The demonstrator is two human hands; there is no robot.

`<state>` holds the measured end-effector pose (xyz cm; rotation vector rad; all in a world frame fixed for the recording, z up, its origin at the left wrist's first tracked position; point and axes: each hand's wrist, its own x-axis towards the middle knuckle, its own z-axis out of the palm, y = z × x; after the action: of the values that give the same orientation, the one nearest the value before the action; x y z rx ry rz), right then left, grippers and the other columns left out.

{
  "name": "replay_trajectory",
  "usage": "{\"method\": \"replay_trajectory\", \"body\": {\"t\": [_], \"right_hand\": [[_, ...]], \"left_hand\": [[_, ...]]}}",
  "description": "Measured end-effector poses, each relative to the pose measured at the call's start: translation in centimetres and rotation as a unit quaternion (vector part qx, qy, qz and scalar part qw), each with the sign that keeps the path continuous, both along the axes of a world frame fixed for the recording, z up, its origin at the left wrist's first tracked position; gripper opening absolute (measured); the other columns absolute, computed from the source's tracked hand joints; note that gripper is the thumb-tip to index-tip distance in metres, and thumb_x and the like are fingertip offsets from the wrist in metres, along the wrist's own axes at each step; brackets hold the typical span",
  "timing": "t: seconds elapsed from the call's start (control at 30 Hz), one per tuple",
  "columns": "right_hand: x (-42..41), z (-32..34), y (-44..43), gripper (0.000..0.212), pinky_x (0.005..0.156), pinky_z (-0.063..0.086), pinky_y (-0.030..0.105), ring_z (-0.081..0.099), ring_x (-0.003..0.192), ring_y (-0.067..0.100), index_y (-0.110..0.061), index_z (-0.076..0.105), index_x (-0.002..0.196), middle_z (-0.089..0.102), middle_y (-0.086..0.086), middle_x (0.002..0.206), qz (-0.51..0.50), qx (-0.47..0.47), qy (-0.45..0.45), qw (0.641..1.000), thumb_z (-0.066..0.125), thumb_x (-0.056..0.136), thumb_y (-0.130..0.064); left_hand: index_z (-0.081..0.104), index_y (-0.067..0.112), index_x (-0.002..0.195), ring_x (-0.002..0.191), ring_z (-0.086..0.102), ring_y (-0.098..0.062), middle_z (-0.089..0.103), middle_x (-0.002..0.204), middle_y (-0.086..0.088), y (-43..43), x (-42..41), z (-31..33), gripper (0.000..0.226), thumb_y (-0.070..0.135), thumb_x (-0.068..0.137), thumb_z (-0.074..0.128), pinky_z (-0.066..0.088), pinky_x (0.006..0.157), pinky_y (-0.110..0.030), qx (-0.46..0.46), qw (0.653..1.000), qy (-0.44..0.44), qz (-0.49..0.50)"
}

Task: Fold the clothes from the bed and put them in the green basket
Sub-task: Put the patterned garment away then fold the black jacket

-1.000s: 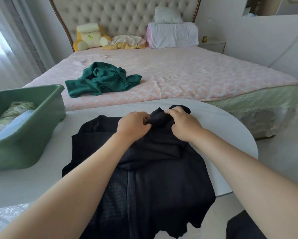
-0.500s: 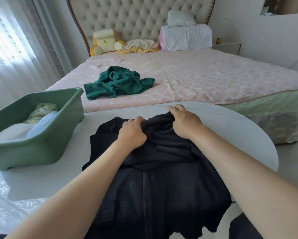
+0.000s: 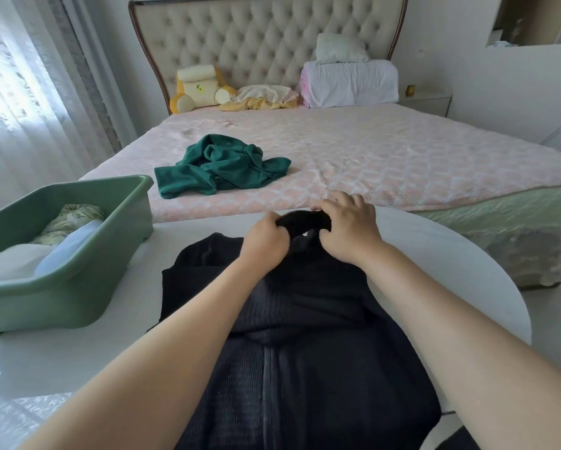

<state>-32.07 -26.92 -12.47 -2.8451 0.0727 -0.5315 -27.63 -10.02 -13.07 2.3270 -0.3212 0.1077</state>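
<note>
Head view, nearest first: a black knitted garment [image 3: 305, 336] lies spread on a round white table [image 3: 441, 254], reaching from the near edge, where it runs out of the frame, up toward the far edge. Both bare forearms reach out over it. At the garment's far end the left hand [image 3: 266, 237] and the right hand [image 3: 349, 227] sit close together, each with fingers curled round a bunched roll of the black cloth, which is lifted a little off the table between them. On the left side of the table stands the green basket [image 3: 61, 306], its far corner close to the bed. Inside it are folded clothes: a white piece [image 3: 10, 264], a pale blue piece [image 3: 68, 245] and a leaf-patterned piece [image 3: 68, 219] behind them. Beyond the table is the bed [image 3: 402, 164] with a pink quilted cover. A dark green garment [image 3: 220, 165] lies crumpled on it near the foot edge, toward the left side, well apart from the basket. At the head of the bed, against a tufted headboard [image 3: 266, 40], sit a yellow plush toy [image 3: 198, 89], a flat yellow-edged cushion [image 3: 263, 95] and a large white bundle [image 3: 350, 82] with a small pillow [image 3: 341, 48] on top. A sheer curtain [image 3: 22, 76] hangs on the left.
</note>
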Motion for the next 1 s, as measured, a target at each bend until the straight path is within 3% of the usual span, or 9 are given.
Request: {"method": "replay_trajectory", "body": {"t": [0.1,0.17,0.23,0.3,0.43,0.67,0.8,0.9,1.0], "right_hand": [[-0.1,-0.1,-0.3,0.079,0.107,0.033,0.046,0.04,0.132,0.034,-0.031,0.02,0.155,0.035,0.006,0.152,0.014,0.057,0.064,0.996,0.056,0.086,-0.014],[-0.2,-0.4,-0.1,0.08,0.107,0.034,0.046,0.045,0.129,0.033,-0.028,0.015,0.157,0.044,0.008,0.148,0.022,0.074,0.092,0.993,0.055,0.089,-0.015],[-0.2,-0.7,0.6,0.064,0.109,0.03,0.044,0.044,0.133,0.028,-0.028,0.037,0.151,0.052,0.001,0.145,0.04,0.035,0.1,0.994,0.056,0.091,-0.022],[-0.4,-1.0,1.9,0.042,0.111,0.025,0.043,0.039,0.137,0.021,-0.032,0.06,0.134,0.055,-0.006,0.142,0.074,-0.019,0.106,0.991,0.057,0.092,-0.032],[-0.5,-1.9,5.3,0.041,0.116,0.021,0.044,0.038,0.138,0.02,-0.036,0.059,0.135,0.055,-0.007,0.143,0.129,-0.028,0.13,0.983,0.054,0.095,-0.042],[-0.6,-2.2,10.1,0.049,0.122,0.008,0.052,0.032,0.143,0.016,-0.05,0.049,0.139,0.046,-0.009,0.151,0.204,0.031,0.203,0.957,0.043,0.099,-0.024],[-1.2,-2.4,10.0,0.049,0.117,0.028,0.03,0.043,0.135,0.004,-0.037,0.046,0.138,0.051,-0.013,0.144,0.202,0.15,0.219,0.943,0.061,0.093,-0.028],[-2.0,-2.4,9.5,0.064,0.112,0.031,0.023,0.042,0.139,0.008,-0.032,0.04,0.146,0.048,-0.012,0.149,0.189,0.148,0.236,0.942,0.069,0.089,-0.037],[-2.4,-2.2,8.9,0.07,0.114,0.03,0.026,0.038,0.141,0.008,-0.039,0.04,0.149,0.042,-0.016,0.153,0.18,0.131,0.253,0.941,0.07,0.086,-0.047]], "left_hand": [[0.062,0.011,0.1,0.091,0.064,-0.028,0.069,0.101,-0.014,1.4,-0.4,1.0,0.028,0.01,0.089,0.037,0.056,0.082,-0.041,-0.351,0.915,0.177,0.091],[0.065,0.011,0.093,0.087,0.063,-0.026,0.069,0.095,-0.011,3.6,0.0,0.6,0.028,0.007,0.092,0.038,0.053,0.081,-0.036,-0.459,0.843,0.233,0.153],[0.063,0.008,0.094,0.086,0.058,-0.027,0.064,0.099,-0.012,6.4,0.7,-0.7,0.026,0.005,0.09,0.038,0.049,0.08,-0.035,-0.421,0.852,0.242,0.194],[0.058,0.007,0.115,0.088,0.057,-0.026,0.059,0.106,-0.009,8.9,0.8,-2.0,0.034,0.004,0.085,0.041,0.051,0.08,-0.034,-0.289,0.915,0.198,0.199],[0.037,0.023,0.143,0.118,0.05,-0.025,0.054,0.124,0.0,11.5,0.0,-2.7,0.065,0.006,0.083,0.052,0.045,0.1,-0.04,-0.034,0.994,0.022,0.104],[0.037,0.034,0.151,0.131,0.043,-0.022,0.054,0.141,0.004,12.8,-0.3,-1.5,0.056,0.032,0.098,0.054,0.037,0.107,-0.037,0.297,0.926,-0.173,-0.153],[0.056,0.033,0.135,0.11,0.058,-0.025,0.066,0.119,-0.003,13.2,0.3,0.1,0.045,0.02,0.091,0.055,0.045,0.09,-0.034,0.234,0.956,-0.151,-0.096],[0.066,0.031,0.096,0.082,0.06,-0.019,0.067,0.09,0.003,13.2,0.6,1.9,0.033,0.006,0.085,0.046,0.049,0.067,-0.03,0.019,0.999,-0.024,-0.017],[0.06,0.017,0.074,0.061,0.049,-0.02,0.057,0.071,-0.006,15.1,1.0,2.9,0.039,-0.011,0.072,0.032,0.039,0.053,-0.024,-0.116,0.99,0.075,-0.011]]}}
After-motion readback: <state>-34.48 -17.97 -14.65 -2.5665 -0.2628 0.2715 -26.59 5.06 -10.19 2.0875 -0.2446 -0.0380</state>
